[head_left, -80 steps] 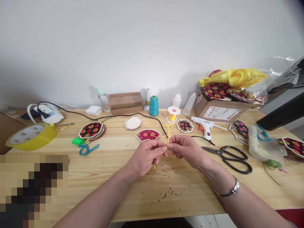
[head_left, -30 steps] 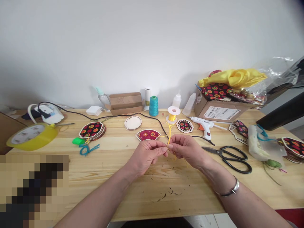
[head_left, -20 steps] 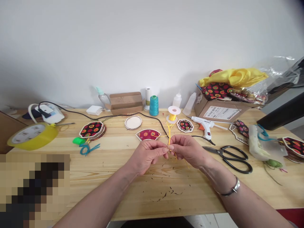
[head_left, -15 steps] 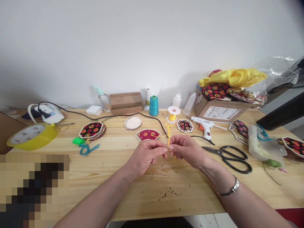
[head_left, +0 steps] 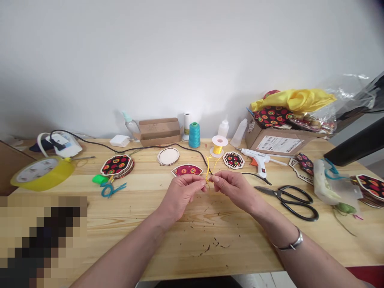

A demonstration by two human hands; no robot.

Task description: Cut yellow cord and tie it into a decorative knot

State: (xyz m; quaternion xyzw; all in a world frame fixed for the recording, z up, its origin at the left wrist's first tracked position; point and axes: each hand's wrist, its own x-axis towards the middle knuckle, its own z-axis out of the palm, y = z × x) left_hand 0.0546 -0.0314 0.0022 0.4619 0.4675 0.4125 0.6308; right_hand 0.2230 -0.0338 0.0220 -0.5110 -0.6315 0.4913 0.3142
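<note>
- Yellow cord (head_left: 207, 167) rose between two hands above the middle of the table (head_left: 168, 248), its upper end leaning toward the spool (head_left: 218, 149).
- It looked light, soft and limp, the thicker length perhaps a little firmer than the loose strands; the weave was too small to read. Little about it seemed fragile, though thin strands like these would likely slide or loosen if released.
- The left hand (head_left: 181, 194) had thumb and forefinger pinched on the base of the cord, where the strands met, apparently the soundest hold.
- The right hand (head_left: 237, 190), just beside it, had its fingertips closed on a thin strand; a grip near the crossing would likely give most control.
- Just beyond the fingers lay the fan piece (head_left: 187, 171), with the octagon (head_left: 234, 160) to the right of the spool; loose strands could have caught on their rims.
- A black cable (head_left: 156, 146) ran behind, another possible snag.
- To the right, the scissors (head_left: 282, 195) pointed their blades toward the right wrist. The glue gun (head_left: 255, 157) lay farther back; whether it was hot could not be told.
- Room for drawing strands seemed greatest toward the near edge, where dark flecks marked the wood, and leftward, short of the stack (head_left: 116, 165).
</note>
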